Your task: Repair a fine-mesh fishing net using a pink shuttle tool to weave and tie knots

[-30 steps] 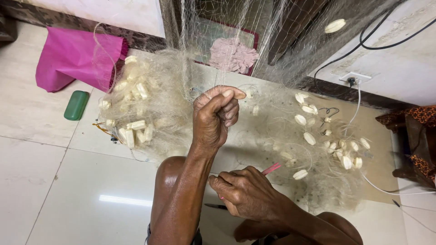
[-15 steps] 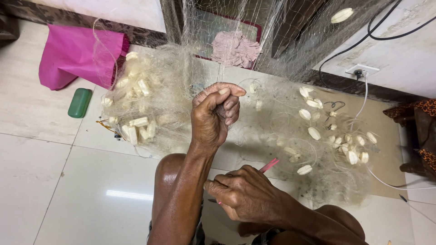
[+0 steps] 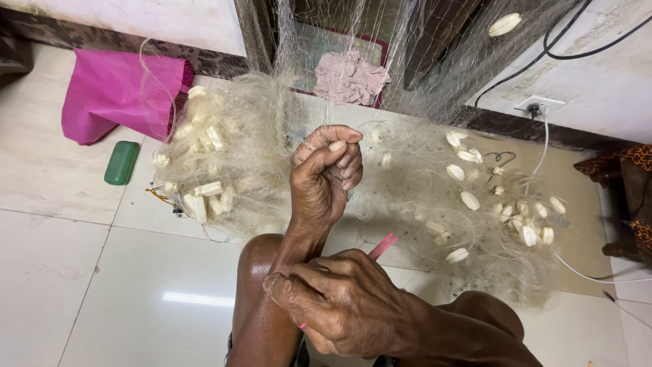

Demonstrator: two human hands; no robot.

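Observation:
A fine, pale fishing net [image 3: 258, 136] hangs down from above and lies heaped on the tiled floor, with several white floats [image 3: 468, 199] caught in it. My left hand [image 3: 326, 173] is raised in a fist, pinching strands of the net between thumb and fingers. My right hand [image 3: 339, 302] is lower and nearer to me, closed on a thin pink netting needle [image 3: 382, 245] whose tip sticks out toward the net. A taut thread runs between the two hands. My bare knee sits under the left forearm.
A pink cloth [image 3: 115, 95] and a small green bar [image 3: 121, 162] lie at the left. A crumpled pinkish rag [image 3: 350, 76] sits by a doorway. A wall socket [image 3: 536, 106] with black and white cables is at the right, beside patterned fabric [image 3: 628, 163].
The view has shifted slightly. My right hand has drawn a little lower and nearer to me, while the left fist stays raised on the net.

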